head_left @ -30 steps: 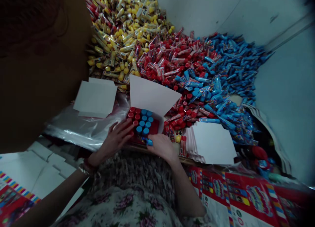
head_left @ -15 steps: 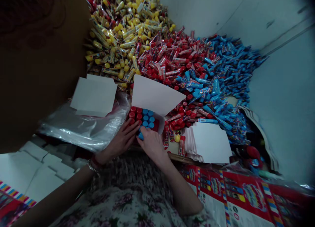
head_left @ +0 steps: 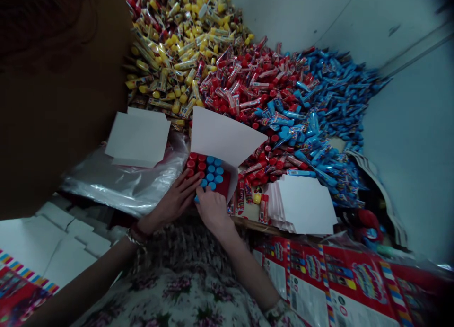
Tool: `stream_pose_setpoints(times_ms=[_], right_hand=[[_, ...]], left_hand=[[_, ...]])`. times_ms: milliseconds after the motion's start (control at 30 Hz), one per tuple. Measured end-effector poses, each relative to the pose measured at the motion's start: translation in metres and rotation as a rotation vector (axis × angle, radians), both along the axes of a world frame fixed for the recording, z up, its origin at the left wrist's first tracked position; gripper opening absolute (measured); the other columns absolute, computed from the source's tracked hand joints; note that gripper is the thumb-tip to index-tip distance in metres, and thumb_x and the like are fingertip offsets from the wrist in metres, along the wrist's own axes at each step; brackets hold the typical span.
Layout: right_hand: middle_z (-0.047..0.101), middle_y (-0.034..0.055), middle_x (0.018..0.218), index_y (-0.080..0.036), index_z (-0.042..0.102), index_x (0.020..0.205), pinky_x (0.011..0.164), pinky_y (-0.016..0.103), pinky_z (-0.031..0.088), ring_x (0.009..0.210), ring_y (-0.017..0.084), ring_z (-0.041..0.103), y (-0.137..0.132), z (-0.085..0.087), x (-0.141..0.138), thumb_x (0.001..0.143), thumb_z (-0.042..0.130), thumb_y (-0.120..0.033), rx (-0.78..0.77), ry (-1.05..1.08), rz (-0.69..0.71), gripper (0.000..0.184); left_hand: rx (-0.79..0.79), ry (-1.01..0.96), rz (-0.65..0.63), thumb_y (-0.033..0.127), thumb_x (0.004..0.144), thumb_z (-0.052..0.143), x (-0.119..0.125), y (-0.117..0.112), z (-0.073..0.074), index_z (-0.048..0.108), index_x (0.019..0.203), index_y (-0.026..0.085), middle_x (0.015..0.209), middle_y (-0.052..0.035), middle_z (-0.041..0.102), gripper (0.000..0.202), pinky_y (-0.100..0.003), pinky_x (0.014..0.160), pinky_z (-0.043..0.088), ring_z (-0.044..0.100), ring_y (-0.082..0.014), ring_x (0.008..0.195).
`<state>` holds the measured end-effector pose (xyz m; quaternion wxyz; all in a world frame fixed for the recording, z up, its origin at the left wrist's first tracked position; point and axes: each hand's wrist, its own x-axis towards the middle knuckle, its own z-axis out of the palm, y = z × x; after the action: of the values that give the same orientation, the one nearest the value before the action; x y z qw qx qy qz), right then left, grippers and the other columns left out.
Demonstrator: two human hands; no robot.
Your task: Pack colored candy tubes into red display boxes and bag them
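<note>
A small open box with a raised white lid stands in front of me. Inside it, red-capped tubes fill the left side and blue-capped tubes stand beside them, caps up. The box's dark red inner floor shows at the right. My left hand lies with fingers stretched over the box's near left side, touching the red caps. Close beside it, my right hand has its fingers pinched on a blue-capped tube at the near edge. My fingers hide most of that tube.
Heaps of yellow tubes, red tubes and blue tubes lie behind the box. White card pieces are stacked at right, others at left on clear plastic bags. Red printed boxes stand below right.
My right hand has moved slightly left and toward me, along the near edge of the box. More blue caps show beside its fingers. My left hand stays on the red caps.
</note>
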<state>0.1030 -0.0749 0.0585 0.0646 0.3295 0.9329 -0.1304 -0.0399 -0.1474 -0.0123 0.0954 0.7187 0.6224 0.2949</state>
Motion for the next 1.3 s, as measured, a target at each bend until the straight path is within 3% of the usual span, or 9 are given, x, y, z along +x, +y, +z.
stream_pose_setpoints(times_ms=[133,233,333,433,533,767,1067,1233,1300], right_hand=[[0.063,0.0041,0.093,-0.021,0.054,0.107,0.07,0.027,0.048,0.08,0.017,0.062,-0.005,-0.029,0.032,0.085,0.059,-0.04,-0.139,0.586,-0.283,0.029],[0.054,-0.0013,0.076,-0.021,0.046,0.092,0.065,0.024,0.046,0.067,0.013,0.056,0.004,-0.049,0.047,0.092,0.043,-0.046,-0.301,1.076,-0.563,0.025],[0.051,0.0003,0.081,-0.022,0.041,0.092,0.072,0.027,0.047,0.074,0.013,0.055,0.017,-0.065,0.044,0.097,0.025,-0.046,-0.394,1.292,-0.613,0.03],[0.053,0.0063,0.093,-0.02,0.047,0.098,0.082,0.033,0.045,0.089,0.018,0.054,0.024,-0.07,0.039,0.094,0.028,-0.055,-0.268,1.101,-0.495,0.04],[0.055,0.0096,0.095,-0.017,0.053,0.099,0.084,0.038,0.043,0.092,0.022,0.053,0.022,-0.06,0.048,0.091,0.035,-0.06,-0.133,0.795,-0.416,0.048],[0.061,0.0065,0.102,-0.018,0.056,0.108,0.083,0.029,0.045,0.092,0.018,0.058,0.013,-0.03,0.078,0.093,0.047,-0.039,-0.288,0.624,-0.207,0.027],[0.062,0.011,0.098,-0.017,0.057,0.112,0.081,0.038,0.051,0.093,0.025,0.062,-0.006,-0.011,0.029,0.091,0.052,-0.027,0.05,0.028,-0.224,0.023],[0.062,0.0139,0.102,-0.015,0.054,0.113,0.084,0.037,0.05,0.096,0.024,0.063,-0.024,-0.006,0.017,0.093,0.04,-0.012,0.16,-0.086,-0.224,0.025],[0.062,0.0135,0.101,-0.017,0.053,0.112,0.08,0.036,0.051,0.093,0.023,0.064,-0.019,-0.004,0.02,0.093,0.041,-0.015,0.127,-0.11,-0.189,0.022]], left_hand=[[-0.059,0.076,0.055,0.039,0.096,0.035,0.003,-0.001,0.019,0.023,0.148,0.022,0.15,-0.0067,0.031,0.056,-0.053,0.116,0.007,0.013,-0.0246,0.143],[-0.006,0.127,0.119,0.046,0.094,0.038,0.011,0.005,0.031,0.024,0.148,0.021,0.151,-0.0078,0.029,0.061,-0.052,0.116,0.004,0.015,-0.0252,0.143],[0.02,0.242,0.117,0.043,0.092,0.043,0.022,0.015,0.032,0.036,0.143,0.021,0.151,-0.0066,0.03,0.056,-0.051,0.116,0.007,0.017,-0.0266,0.142],[0.019,0.349,0.095,0.031,0.095,0.039,0.027,0.021,0.024,0.042,0.14,0.022,0.148,-0.0036,0.035,0.046,-0.051,0.116,0.008,0.023,-0.0258,0.141],[0.013,0.4,0.086,0.029,0.096,0.037,0.025,0.02,0.019,0.04,0.141,0.021,0.148,-0.0015,0.034,0.046,-0.049,0.116,0.009,0.024,-0.0253,0.14],[0.023,0.424,0.074,0.03,0.096,0.036,0.022,0.017,0.017,0.041,0.14,0.021,0.149,-0.0006,0.032,0.045,-0.05,0.116,0.009,0.024,-0.0265,0.14],[0.028,0.384,0.076,0.037,0.097,0.033,0.025,0.016,0.015,0.044,0.138,0.024,0.148,0.0013,0.035,0.045,-0.048,0.116,0.008,0.023,-0.0251,0.14],[0.032,0.345,0.073,0.038,0.097,0.029,0.024,0.014,0.012,0.039,0.142,0.022,0.147,-0.0016,0.035,0.049,-0.047,0.117,0.006,0.02,-0.0232,0.141],[0.036,0.343,0.074,0.038,0.097,0.029,0.024,0.014,0.011,0.037,0.143,0.022,0.147,-0.0022,0.036,0.049,-0.046,0.117,0.006,0.02,-0.0223,0.142]])
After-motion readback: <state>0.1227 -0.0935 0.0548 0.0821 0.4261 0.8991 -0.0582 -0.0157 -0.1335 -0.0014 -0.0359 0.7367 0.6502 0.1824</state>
